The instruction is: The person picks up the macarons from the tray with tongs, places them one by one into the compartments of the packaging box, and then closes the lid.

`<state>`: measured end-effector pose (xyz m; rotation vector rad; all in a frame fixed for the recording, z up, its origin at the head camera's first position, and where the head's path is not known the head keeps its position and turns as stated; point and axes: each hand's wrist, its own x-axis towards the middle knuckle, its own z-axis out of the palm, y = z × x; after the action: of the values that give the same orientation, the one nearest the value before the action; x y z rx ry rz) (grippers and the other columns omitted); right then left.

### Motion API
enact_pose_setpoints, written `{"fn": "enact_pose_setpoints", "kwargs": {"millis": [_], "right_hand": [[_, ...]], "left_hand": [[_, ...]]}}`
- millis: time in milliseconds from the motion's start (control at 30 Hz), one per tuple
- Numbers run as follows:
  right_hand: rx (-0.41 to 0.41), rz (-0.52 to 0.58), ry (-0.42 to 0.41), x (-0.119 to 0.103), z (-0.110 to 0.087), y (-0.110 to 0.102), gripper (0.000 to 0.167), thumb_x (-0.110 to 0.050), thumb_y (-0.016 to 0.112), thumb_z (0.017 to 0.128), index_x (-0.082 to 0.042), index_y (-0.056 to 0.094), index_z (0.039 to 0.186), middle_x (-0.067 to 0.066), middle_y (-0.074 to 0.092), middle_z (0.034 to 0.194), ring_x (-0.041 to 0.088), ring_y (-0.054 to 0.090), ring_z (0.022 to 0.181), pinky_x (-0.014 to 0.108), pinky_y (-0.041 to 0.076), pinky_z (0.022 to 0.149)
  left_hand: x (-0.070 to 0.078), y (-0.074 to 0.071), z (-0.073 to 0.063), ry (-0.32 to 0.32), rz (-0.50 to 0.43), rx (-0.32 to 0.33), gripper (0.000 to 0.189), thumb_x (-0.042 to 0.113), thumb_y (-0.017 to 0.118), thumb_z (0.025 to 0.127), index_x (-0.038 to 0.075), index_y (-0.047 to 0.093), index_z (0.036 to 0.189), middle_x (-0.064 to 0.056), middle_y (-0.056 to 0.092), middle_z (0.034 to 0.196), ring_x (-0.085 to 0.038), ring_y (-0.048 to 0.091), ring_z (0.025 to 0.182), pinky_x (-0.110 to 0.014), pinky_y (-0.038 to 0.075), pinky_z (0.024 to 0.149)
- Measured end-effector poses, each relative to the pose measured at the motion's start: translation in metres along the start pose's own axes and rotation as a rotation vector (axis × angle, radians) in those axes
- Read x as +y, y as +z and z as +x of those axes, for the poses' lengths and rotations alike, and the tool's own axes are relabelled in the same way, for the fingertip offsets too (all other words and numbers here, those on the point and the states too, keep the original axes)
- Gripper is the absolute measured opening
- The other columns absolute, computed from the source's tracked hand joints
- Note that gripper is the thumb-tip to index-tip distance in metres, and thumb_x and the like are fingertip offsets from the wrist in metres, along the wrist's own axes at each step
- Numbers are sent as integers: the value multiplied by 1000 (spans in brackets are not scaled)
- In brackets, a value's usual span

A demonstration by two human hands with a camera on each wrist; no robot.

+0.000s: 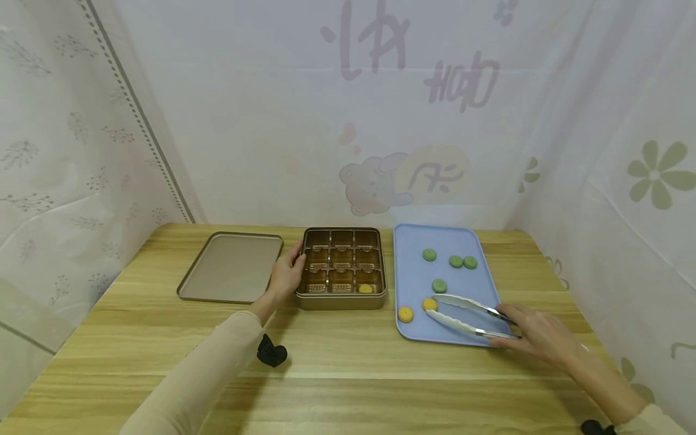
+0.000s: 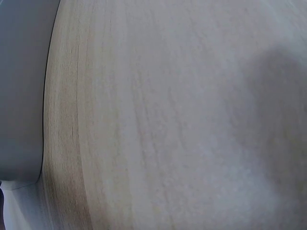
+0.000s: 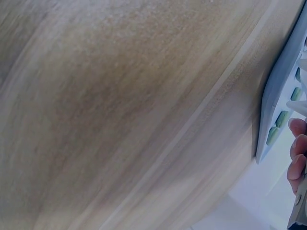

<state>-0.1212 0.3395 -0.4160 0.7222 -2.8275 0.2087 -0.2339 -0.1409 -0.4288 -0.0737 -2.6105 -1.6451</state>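
Note:
My left hand (image 1: 285, 277) rests against the left side of a bronze square box (image 1: 341, 302), its thumb by the rim. Brown compartments in three rows of three fill the box, and one yellow round cookie (image 1: 365, 289) lies in the front right compartment. With my right hand (image 1: 541, 332) I hold metal tongs (image 1: 462, 326) over a blue tray (image 1: 451, 235). Their parted tips stand on either side of a yellow cookie (image 1: 429, 304). Another yellow cookie (image 1: 405, 314) lies at the tray's left edge. Several green cookies (image 1: 439, 286) are spread farther back on the tray.
A flat bronze lid (image 1: 239, 266) lies on the wooden table (image 1: 326, 374), left of the box. Patterned white cloth (image 1: 261, 121) hangs behind and along both sides. The left wrist view shows mostly tabletop and a grey box wall (image 2: 24, 96).

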Motion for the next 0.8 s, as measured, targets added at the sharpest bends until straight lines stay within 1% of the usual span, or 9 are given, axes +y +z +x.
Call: {"fn": "enact_pose_setpoints", "kwargs": {"millis": [67, 200, 400, 667, 800], "right_hand": [[-7, 1, 5, 0, 0, 0, 65, -52, 78, 67, -4, 64, 109, 15, 68, 99, 32, 67, 81, 43, 53, 60], [-20, 12, 18, 0, 0, 1, 63, -50, 77, 69, -4, 64, 109, 16, 68, 100, 32, 67, 83, 44, 54, 62], [20, 2, -6, 0, 1, 3, 60, -48, 79, 68, -3, 64, 106, 14, 69, 96, 30, 68, 79, 41, 54, 59], [12, 9, 2, -1, 1, 3, 58, -47, 79, 69, -5, 64, 105, 13, 69, 95, 28, 67, 80, 41, 54, 61], [32, 11, -13, 0, 1, 3, 58, -46, 80, 68, -4, 64, 105, 13, 69, 95, 28, 68, 79, 41, 54, 60]], "left_hand": [[1, 0, 1, -11, 9, -2, 46, 10, 40, 101, 2, 31, 146, -17, 34, 148, -31, 37, 134, -45, 36, 106], [-1, 1, 2, -8, 16, 2, 47, 9, 40, 101, 2, 30, 146, -17, 34, 149, -31, 35, 135, -45, 35, 107], [-1, 1, 2, -11, 39, 8, 47, 10, 40, 101, 2, 30, 147, -17, 34, 149, -30, 32, 136, -45, 33, 108], [-1, 1, 1, -5, 35, 12, 47, 10, 40, 101, 1, 31, 146, -17, 34, 148, -29, 32, 137, -44, 33, 108], [0, 1, 1, -3, 35, 14, 47, 10, 41, 101, 1, 31, 146, -17, 35, 148, -30, 33, 136, -45, 32, 109]]}}
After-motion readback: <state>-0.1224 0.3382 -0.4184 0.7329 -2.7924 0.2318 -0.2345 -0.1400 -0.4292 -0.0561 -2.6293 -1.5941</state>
